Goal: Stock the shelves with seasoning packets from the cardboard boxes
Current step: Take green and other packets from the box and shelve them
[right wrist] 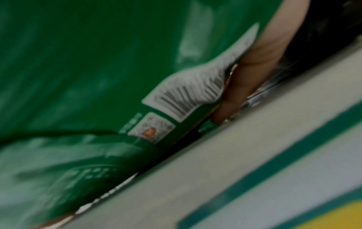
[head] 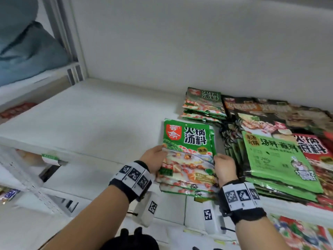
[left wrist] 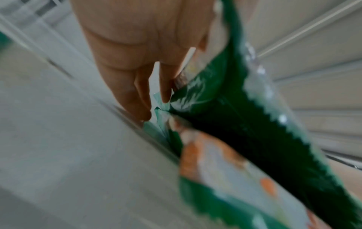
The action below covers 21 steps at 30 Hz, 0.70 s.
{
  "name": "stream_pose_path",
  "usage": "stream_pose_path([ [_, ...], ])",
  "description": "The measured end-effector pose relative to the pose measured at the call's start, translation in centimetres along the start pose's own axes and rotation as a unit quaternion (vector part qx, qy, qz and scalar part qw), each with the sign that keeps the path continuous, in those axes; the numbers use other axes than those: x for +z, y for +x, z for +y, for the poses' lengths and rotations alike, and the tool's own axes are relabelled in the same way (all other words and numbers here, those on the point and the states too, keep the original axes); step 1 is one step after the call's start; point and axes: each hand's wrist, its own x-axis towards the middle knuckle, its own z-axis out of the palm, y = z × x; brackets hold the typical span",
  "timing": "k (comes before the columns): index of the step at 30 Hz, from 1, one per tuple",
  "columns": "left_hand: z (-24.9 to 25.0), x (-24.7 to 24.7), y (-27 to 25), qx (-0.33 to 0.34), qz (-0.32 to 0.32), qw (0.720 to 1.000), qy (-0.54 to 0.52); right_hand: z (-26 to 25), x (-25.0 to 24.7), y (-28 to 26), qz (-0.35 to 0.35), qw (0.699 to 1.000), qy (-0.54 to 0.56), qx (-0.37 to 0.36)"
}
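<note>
Seasoning packets (head: 187, 154), green, in a small stack, held at both side edges. Left hand (head: 153, 160) clasps the left edge, fingers (left wrist: 137, 96) reaching under the stack. Right hand (head: 224, 167) clasps the right edge, one finger (right wrist: 235, 99) tucked beneath by the barcode label (right wrist: 188, 96). Stack tilted, its far end resting on the white shelf (head: 93, 114), near end raised over the front edge. Just behind: a second green stack (head: 203, 104) lying flat. To the right, close by: piles of dark and light-green packets (head: 277, 152), overlapping. Shelf price tag (head: 51, 159) on the front rail, left. Wrist views blurred.
</note>
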Motion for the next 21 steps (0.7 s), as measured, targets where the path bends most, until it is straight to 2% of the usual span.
stream_pose_path([
  [2, 0.4, 0.4, 0.6, 0.018, -0.032, 0.999, 0.04, -0.4, 0.0, -0.9, 0.004, 1.0, -0.016, -0.006],
  [4, 0.5, 1.0, 0.8, 0.053, -0.024, 0.996, 0.071, -0.5, 0.4, -2.0, -0.025, 0.994, -0.1, -0.037],
  [5, 0.6, 1.4, 0.7, 0.062, -0.02, 0.996, 0.068, -0.4, 0.6, -2.7, -0.032, 0.981, -0.18, -0.066],
  [7, 0.7, 2.2, 0.5, 0.059, -0.021, 0.997, 0.05, 0.3, 1.3, -3.5, -0.018, 0.932, -0.338, -0.128],
  [9, 1.2, 2.9, 0.8, 0.046, -0.032, 0.998, 0.029, 0.7, 1.6, -4.1, -0.014, 0.899, -0.405, -0.165],
  [11, 2.2, 3.4, 1.5, 0.047, -0.033, 0.998, 0.016, 0.7, 1.4, -3.9, -0.015, 0.89, -0.426, -0.161],
  [16, 3.0, 4.3, 2.8, 0.068, -0.035, 0.994, 0.077, -0.4, 1.1, -3.0, -0.043, 0.895, -0.418, -0.148],
  [19, 2.9, 3.5, 1.7, 0.1, -0.052, 0.988, 0.104, -0.8, 0.5, -4.5, -0.048, 0.936, -0.309, -0.161],
  [21, 3.5, 2.4, 0.3, 0.128, -0.032, 0.987, 0.094, -0.6, -0.6, -6.3, -0.018, 0.967, -0.192, -0.169],
])
